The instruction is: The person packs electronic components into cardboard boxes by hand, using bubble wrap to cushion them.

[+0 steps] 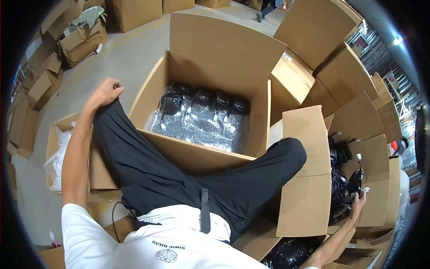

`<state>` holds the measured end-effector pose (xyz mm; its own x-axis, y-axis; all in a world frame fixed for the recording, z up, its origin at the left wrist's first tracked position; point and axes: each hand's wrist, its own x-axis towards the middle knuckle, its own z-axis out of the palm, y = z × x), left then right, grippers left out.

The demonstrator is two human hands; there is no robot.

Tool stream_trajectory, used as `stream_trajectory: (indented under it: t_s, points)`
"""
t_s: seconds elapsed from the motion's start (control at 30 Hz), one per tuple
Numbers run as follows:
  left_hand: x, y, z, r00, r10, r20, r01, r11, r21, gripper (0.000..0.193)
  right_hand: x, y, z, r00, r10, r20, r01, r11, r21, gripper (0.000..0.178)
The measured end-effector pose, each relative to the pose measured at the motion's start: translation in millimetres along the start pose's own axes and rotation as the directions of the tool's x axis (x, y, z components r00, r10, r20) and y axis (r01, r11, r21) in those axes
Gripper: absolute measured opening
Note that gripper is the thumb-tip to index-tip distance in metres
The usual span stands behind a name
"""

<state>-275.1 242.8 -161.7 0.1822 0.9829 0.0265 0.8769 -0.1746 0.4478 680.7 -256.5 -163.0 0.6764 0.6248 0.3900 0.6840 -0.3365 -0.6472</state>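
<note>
A large open cardboard box stands between my legs. Inside it, several black parts with thin wires and white connectors lie in a row on bubble wrap. My left hand rests on my left knee, its fingers curled with nothing visible in them. Off to the right, my right hand reaches into another open box and grips a black part whose wire sticks upward with a white connector. More black wired parts are piled in that box, partly hidden by its flap.
At my left sits a smaller box with bubble wrap. Black plastic-wrapped items lie in a box at lower right. Stacked cartons rise at the far right, and others line the back. A person's legs show at the top.
</note>
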Motion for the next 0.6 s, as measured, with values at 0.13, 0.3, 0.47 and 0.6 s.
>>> stream_trajectory:
  t_s: [0.13,0.3,0.47,0.6]
  points:
    - [24,-19,27,0.961,0.264,-0.082,-0.256,0.962,0.101,0.033,-16,-6,-32,0.972,-0.133,-0.192,0.072,0.952,-0.296,0.026]
    - [35,-122,37,0.963,0.202,-0.18,-0.182,0.976,0.119,0.028,-8,-50,7,0.93,-0.07,-0.36,0.106,0.991,0.081,0.027]
    - [43,-114,47,0.985,0.056,-0.163,-0.087,0.978,-0.188,0.023,-1,-121,11,0.918,-0.143,-0.37,0.233,0.949,0.213,0.02]
    - [33,-87,35,0.959,0.193,-0.209,-0.18,0.981,0.078,0.029,5,-163,1,0.885,-0.174,-0.432,0.253,0.959,0.131,0.023]
